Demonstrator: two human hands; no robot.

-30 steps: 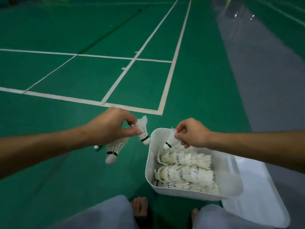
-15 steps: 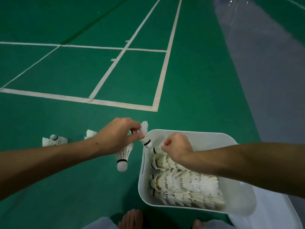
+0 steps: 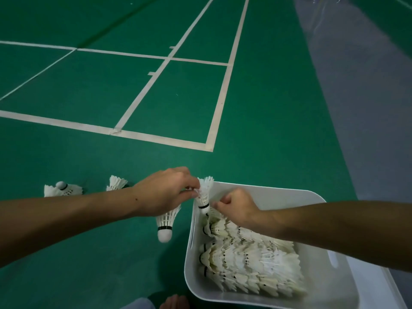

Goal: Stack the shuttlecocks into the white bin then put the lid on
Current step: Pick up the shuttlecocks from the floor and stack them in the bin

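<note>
- Stacking is in hand: the left hand (image 3: 166, 192) pinches a shuttlecock (image 3: 204, 192) by its feathers right over the white bin's (image 3: 263, 192) far-left corner, with a second shuttlecock (image 3: 166, 221) hanging below its curled fingers, just outside the bin's left wall.
- The right hand (image 3: 236, 208), fingers curled, reaches over the bin's far end beside that cork — whether it grips feathers in the top row cannot be told.
- The pinched shuttlecock stands nearly upright, cork down and skirt up; its long axis runs steeply down into the bin.
- Rows of nested shuttlecocks (image 3: 252, 264) lie flat inside the bin, corks toward its left wall, long axes running left to right.
- Next, by judgement: tip the held one level and slot it onto a row.
- Two loose shuttlecocks (image 3: 63, 189) (image 3: 116, 182) lie on the green floor, well left of the bin — still to be collected before the lid (image 3: 383, 284), lying against the bin's right side, goes on.
</note>
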